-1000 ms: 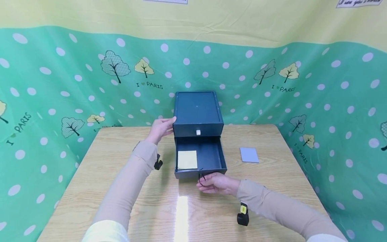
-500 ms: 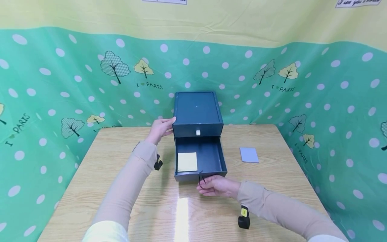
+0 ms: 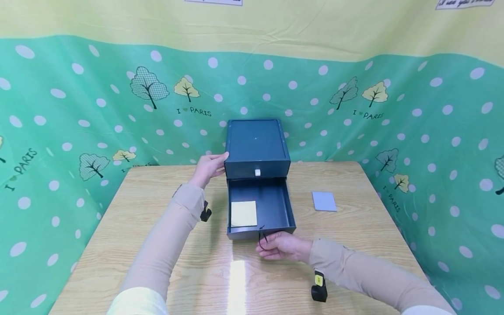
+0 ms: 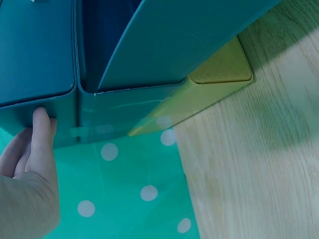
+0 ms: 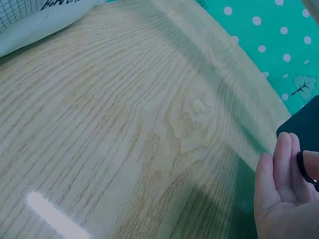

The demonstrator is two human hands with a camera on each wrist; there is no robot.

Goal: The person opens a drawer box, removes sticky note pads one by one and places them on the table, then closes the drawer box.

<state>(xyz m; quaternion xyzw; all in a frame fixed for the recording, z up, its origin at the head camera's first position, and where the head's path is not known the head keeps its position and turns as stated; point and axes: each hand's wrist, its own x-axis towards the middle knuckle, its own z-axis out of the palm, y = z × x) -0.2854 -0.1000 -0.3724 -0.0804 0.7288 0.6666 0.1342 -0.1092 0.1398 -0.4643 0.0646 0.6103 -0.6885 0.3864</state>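
A dark blue drawer cabinet stands at the back middle of the table in the head view. Its lower drawer is pulled out, with a square pad of yellow sticky notes lying at its front left. My left hand rests against the cabinet's left side; in the left wrist view its fingers lie fairly straight on the wall. My right hand pinches the black cord loop on the drawer front between thumb and fingers. The upper drawer, with its white knob, stays pushed in.
A blue square pad lies on the wooden table right of the cabinet. Beneath the drawer, a yellow lower section shows in the left wrist view. A green dotted curtain hangs behind and at both sides.
My right hand has moved slightly toward me, drawing the lower drawer further out with the yellow notes in it. The left hand holds its place on the cabinet.
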